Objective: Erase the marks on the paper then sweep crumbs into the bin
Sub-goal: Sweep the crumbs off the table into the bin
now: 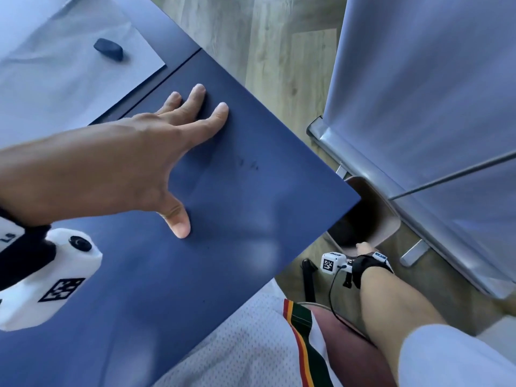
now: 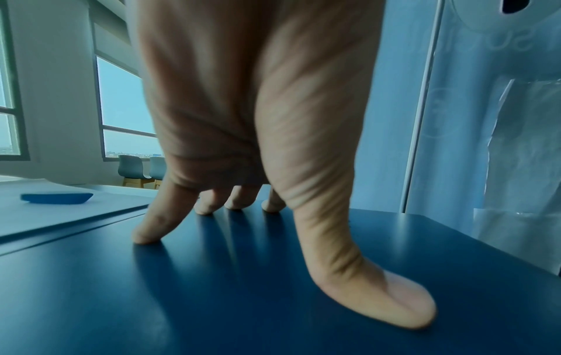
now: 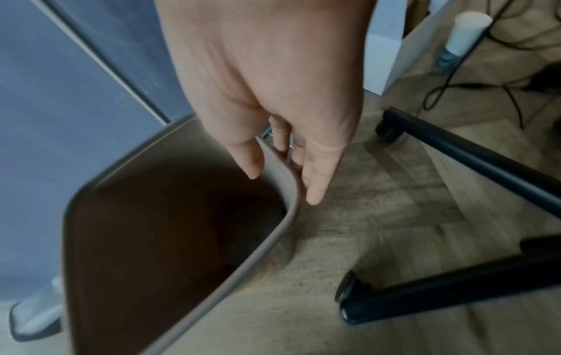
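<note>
My left hand (image 1: 167, 157) lies open on the dark blue table (image 1: 251, 261), fingers spread and their tips pressing the top (image 2: 258, 168). A few dark crumbs (image 1: 249, 163) lie just right of it, toward the table's corner. At the upper left the white paper (image 1: 55, 79) carries a dark eraser (image 1: 108, 49), also seen low at the left (image 2: 56, 198). Below the table corner a beige bin (image 1: 389, 219) stands on the floor. My right hand (image 1: 363, 248) pinches its rim (image 3: 273, 240), thumb inside and fingers (image 3: 315, 173) outside.
A tall grey banner panel (image 1: 418, 107) on a metal base (image 1: 349, 152) stands close behind the bin. Black chair legs with castors (image 3: 470, 149) and a cable (image 3: 440, 91) lie on the wooden floor (image 3: 364, 240) right of the bin.
</note>
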### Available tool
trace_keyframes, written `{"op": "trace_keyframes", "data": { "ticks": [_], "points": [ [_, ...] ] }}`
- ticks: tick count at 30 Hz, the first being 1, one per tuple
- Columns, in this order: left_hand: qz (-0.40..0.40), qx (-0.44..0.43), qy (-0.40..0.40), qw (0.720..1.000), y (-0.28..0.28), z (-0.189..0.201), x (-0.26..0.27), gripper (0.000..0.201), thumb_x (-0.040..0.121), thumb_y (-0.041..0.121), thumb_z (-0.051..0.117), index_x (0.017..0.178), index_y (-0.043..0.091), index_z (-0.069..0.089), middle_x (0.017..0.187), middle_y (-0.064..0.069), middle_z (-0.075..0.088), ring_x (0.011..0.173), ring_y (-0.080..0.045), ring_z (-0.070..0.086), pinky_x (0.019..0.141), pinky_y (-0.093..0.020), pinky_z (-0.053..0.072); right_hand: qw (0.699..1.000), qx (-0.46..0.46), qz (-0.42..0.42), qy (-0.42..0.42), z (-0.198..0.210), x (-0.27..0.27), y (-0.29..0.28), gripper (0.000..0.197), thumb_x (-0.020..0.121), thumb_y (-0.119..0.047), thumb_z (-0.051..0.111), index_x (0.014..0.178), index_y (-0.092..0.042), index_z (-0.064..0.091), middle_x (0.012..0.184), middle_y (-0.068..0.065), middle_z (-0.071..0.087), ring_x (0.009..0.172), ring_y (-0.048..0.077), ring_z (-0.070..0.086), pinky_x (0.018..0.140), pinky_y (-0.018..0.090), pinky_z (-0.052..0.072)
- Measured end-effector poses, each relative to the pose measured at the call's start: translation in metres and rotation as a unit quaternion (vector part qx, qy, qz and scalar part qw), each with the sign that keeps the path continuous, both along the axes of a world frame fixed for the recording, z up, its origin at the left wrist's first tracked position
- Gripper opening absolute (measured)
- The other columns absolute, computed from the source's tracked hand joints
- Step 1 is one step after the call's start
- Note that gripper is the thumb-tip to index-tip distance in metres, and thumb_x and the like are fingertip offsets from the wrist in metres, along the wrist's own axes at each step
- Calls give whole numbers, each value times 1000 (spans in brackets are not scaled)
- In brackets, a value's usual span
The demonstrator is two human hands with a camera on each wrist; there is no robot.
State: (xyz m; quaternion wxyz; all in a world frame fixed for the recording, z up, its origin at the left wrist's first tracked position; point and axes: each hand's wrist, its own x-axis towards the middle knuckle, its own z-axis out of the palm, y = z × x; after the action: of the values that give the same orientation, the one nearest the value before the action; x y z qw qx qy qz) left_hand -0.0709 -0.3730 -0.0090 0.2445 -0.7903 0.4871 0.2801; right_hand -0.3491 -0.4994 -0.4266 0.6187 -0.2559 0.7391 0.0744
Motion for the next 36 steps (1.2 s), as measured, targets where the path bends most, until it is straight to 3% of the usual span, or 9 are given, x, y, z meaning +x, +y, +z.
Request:
{"op": "trace_keyframes", "data": {
  "ticks": [3, 5, 7, 11, 14, 23, 27, 31, 36],
  "points": [
    [-3, 0, -3, 1000, -1, 0, 0, 152, 28, 64, 84, 122, 56, -36, 156, 14, -31, 147, -8, -12, 114, -35, 24, 997, -2, -76, -16, -12, -1, -5, 22, 96, -12, 51, 113, 1, 53, 128, 18, 53, 87, 30, 61, 65, 37, 57],
    [-11, -7, 5, 1000, 0, 1, 1, 154, 27, 68, 81, 130, 54, -34, 156, 13, -31, 147, -10, -12, 115, -33, 21, 992, -40, -118, -31, -26, 3, -14, 4, 93, 0, 49, 89, 1, 49, 112, 22, 55, 82, 27, 58, 69, 38, 60],
    [-17, -25, 24, 999, 2, 2, 3, 154, 29, 67, 81, 134, 55, -30, 157, 12, -29, 147, -12, -13, 116, -33, 18, 981, -90, -158, -71, -30, 12, -31, 13, 86, 7, 50, 97, -1, 48, 106, 23, 54, 91, 30, 59, 83, 49, 57],
    [-45, -36, 25, 998, 8, 6, 4, 149, 44, 65, 84, 147, 44, -22, 157, 12, -29, 148, -14, -15, 115, -42, 29, 963, -143, -195, -116, 58, 33, -44, 12, 85, 10, 53, 79, -1, 49, 76, 17, 53, 61, 24, 55, 78, 51, 58],
    [-69, -47, 12, 996, 12, 10, 3, 145, 49, 67, 82, 148, 43, -21, 158, 12, -26, 148, -12, -13, 106, -44, 40, 951, -209, -190, -128, 128, 34, -40, 24, 86, 10, 56, 69, -3, 46, 66, 14, 48, 56, 22, 50, 57, 41, 60],
    [-151, -87, -19, 985, 24, 11, 13, 137, 54, 87, 63, 152, 34, -16, 160, 12, -20, 149, -9, -5, 98, -35, 46, 883, -438, -109, -129, 275, 20, 51, 17, 77, -8, 70, 72, -14, 55, 73, 21, 62, 62, 30, 61, 69, 44, 56],
    [-156, -105, -11, 982, 35, 11, 13, 122, 64, 94, 29, 153, 25, -19, 156, 9, -30, 146, -5, -16, 102, -24, 37, 861, -481, -85, -142, 304, 10, 91, 21, 80, -5, 72, 71, -9, 53, 74, 24, 56, 69, 39, 58, 70, 50, 53],
    [-126, -95, -1, 988, 45, 5, 15, 126, 52, 96, -16, 148, 16, -28, 151, 3, -39, 140, -9, -33, 121, -34, -4, 861, -455, -108, -200, 320, -5, 121, 23, 81, 7, 67, 72, -2, 47, 65, 21, 51, 48, 21, 59, 52, 30, 53],
    [-118, -97, 35, 988, 40, -8, -2, 124, 53, 93, -18, 145, 10, -32, 151, -5, -42, 139, -15, -37, 119, -33, -14, 865, -418, -136, -244, 328, -10, 133, 22, 80, 12, 66, 74, 3, 47, 54, 15, 48, 42, 24, 57, 57, 43, 58]
  ]
}}
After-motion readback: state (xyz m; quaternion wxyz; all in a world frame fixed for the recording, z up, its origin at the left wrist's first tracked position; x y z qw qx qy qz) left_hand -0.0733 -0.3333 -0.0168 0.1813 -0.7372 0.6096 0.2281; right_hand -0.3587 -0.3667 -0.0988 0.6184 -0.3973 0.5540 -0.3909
